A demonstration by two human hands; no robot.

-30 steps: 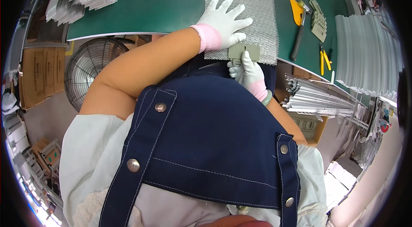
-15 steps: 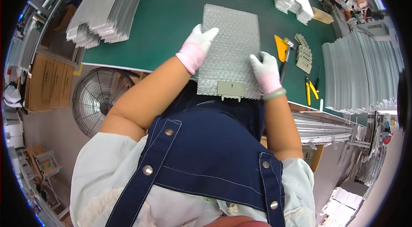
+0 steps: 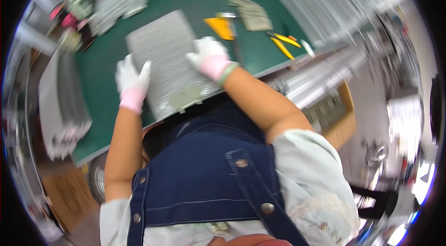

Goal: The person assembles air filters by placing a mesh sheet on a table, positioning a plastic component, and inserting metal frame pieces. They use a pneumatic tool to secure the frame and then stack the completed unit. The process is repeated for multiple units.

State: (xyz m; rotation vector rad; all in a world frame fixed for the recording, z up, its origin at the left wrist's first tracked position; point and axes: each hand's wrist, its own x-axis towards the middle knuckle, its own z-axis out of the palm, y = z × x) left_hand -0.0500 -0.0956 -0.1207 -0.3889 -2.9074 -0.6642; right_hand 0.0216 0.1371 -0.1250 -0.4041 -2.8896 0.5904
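Note:
A silvery, finely ridged mesh panel (image 3: 167, 53) lies on the green table in front of me, its near end at the table's edge. A grey-green plastic piece with small tabs (image 3: 186, 98) sits on that near end. My left hand (image 3: 132, 78), in a white glove with a pink cuff, is beside the panel's left edge, thumb and fingers apart, the thumb close to the edge. On the right edge rests my right hand (image 3: 209, 55), gloved alike, its fingers spread onto the panel's surface. The picture is smeared by motion, so exact finger contact is unclear.
Right of the panel lie an orange scraper (image 3: 220, 27), a hammer (image 3: 237, 44), stacked grey-green plastic pieces (image 3: 253, 15) and yellow-handled cutters (image 3: 282, 46). Stacks of silvery panels (image 3: 62, 106) stand at the left, with more panels (image 3: 325, 0) at the far right. Below the table is a cardboard box (image 3: 344, 125).
My view has turned to the right, so the table and panel sit further left and tilted. The left hand has moved nearer along the panel's left edge; the right hand has moved farther up its right side.

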